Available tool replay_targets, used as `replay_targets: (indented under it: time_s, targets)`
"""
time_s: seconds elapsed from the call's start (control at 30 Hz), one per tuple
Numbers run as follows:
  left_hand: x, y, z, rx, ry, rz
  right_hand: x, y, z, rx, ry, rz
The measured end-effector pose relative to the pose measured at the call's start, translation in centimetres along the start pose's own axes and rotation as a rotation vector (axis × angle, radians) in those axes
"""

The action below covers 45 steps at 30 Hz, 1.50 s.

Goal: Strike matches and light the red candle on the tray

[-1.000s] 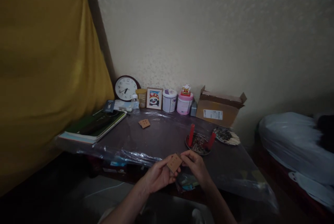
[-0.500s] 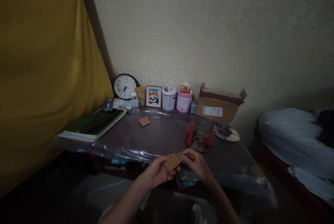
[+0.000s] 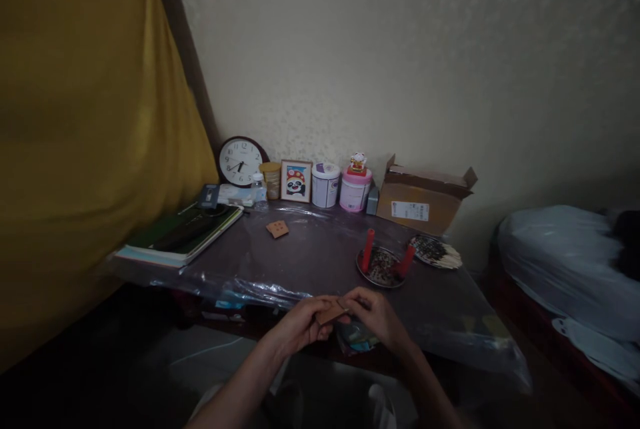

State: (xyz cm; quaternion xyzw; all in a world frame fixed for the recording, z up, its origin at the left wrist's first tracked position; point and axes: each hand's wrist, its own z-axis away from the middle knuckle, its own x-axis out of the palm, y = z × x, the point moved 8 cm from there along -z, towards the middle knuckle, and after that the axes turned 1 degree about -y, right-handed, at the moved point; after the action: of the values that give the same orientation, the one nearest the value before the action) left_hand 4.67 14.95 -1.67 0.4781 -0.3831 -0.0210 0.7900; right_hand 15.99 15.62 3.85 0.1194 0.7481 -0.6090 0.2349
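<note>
My left hand (image 3: 306,324) is closed around a small flat tan piece (image 3: 330,313), held just past the table's front edge; it looks like card or leather, but I cannot tell which. My right hand (image 3: 373,312) pinches at the piece's right end, where the fingertips hide part of it. On the table, another small tan piece with dark reddish marks (image 3: 277,229) lies apart from both hands. Beyond my right hand is a round metal plate (image 3: 367,277) holding dark bits and two red sticks like candles (image 3: 369,250), one upright and one tilted.
A second plate (image 3: 425,257) holds dark bits and pale sticks. Along the wall stand a clock (image 3: 241,161), a framed panda picture (image 3: 296,180), two tubs (image 3: 326,186) and an opened cardboard box (image 3: 420,201). Books (image 3: 183,237) lie left; plastic sheeting (image 3: 300,262) covers the table.
The tan piece has tilted, so less of its marked face shows. My left fingers have come over its top edge, and my hands have drawn closer together.
</note>
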Motion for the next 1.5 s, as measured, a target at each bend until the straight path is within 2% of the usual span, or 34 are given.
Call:
replay_targets:
  time_s: [0.23, 0.4, 0.7, 0.93, 1.17, 1.37, 1.5]
  targets:
    - [-1.1, -0.2, -0.5, 0.045, 0.089, -0.127, 0.6, 0.4, 0.3, -0.086, -0.101, 0.089]
    - [-1.1, -0.6, -0.4, 0.031, 0.105, -0.214, 1.4, 1.3, 0.7, -0.078, -0.201, 0.139]
    - [-1.5, -0.4, -0.5, 0.024, 0.123, -0.259, 1.7, 0.6, 0.5, -0.180, -0.136, 0.301]
    - [-1.7, -0.6, -0.8, 0.054, 0.112, -0.279, 1.8, 0.0, 0.8, -0.225, -0.170, 0.345]
    - [-2.0, -0.7, -1.0, 0.079, 0.109, -0.306, 1.8, 0.6, 0.5, -0.194, -0.115, 0.355]
    - [-2.2, -0.5, -0.9, 0.085, 0.144, -0.337, 1.9, -0.1, 0.7, -0.217, -0.184, 0.372]
    - [-2.2, -0.7, -1.0, 0.076, 0.137, -0.363, 2.2, 0.2, 0.6, -0.196, -0.176, 0.438]
